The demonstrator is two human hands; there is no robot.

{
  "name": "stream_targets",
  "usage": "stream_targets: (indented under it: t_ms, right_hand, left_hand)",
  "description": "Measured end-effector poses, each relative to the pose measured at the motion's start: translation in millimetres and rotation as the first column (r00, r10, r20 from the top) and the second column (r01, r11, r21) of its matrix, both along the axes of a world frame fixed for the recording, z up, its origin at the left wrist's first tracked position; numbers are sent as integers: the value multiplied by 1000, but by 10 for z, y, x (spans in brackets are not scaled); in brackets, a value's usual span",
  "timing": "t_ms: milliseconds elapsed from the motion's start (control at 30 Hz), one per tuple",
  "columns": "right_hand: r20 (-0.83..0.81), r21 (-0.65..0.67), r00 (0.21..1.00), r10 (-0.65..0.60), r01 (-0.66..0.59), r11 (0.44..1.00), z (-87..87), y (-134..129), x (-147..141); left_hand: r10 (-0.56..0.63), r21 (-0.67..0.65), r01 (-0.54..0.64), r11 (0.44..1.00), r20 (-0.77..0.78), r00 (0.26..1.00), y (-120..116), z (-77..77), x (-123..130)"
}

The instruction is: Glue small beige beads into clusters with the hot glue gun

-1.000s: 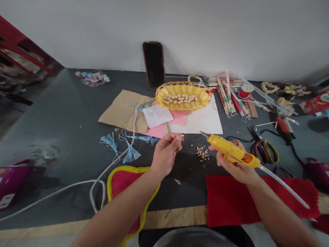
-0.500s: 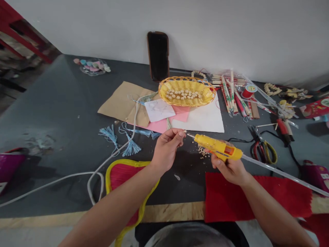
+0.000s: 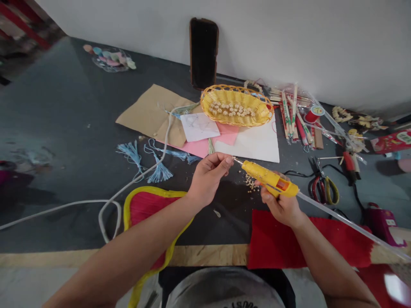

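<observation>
I have left hand (image 3: 207,182) pinching something at fingertips (image 3: 226,161), too small to make out. Right hand (image 3: 281,209) clamped on glue gun (image 3: 269,179), nozzle (image 3: 238,161) just beside left fingertips; hands otherwise apart. Woven basket (image 3: 236,105) on paper sheets (image 3: 247,147) holds pale beads (image 3: 229,110); more loose on mat (image 3: 64,128), partly behind gun.

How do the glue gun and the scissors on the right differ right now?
The yellow hot glue gun is raised in the right hand, while the scissors lie on the dark tabletop. The gun trails a long clear glue stick; the scissors have red and yellow handles. Both show yellow.
</observation>
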State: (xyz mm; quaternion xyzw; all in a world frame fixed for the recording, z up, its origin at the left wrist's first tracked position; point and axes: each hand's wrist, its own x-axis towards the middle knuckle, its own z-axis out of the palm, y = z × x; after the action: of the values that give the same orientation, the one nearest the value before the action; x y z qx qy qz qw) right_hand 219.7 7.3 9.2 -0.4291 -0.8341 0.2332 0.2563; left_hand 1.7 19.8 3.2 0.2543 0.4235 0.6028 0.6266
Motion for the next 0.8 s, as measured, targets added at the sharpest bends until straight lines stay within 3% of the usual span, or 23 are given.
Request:
stream_targets:
  t_ms: [800]
  right_hand:
    - [-36,64,999,10,-7,998,-26,-3,9]
  left_hand:
    - [-4,13,4,1000,2,1000,-3,2,-8]
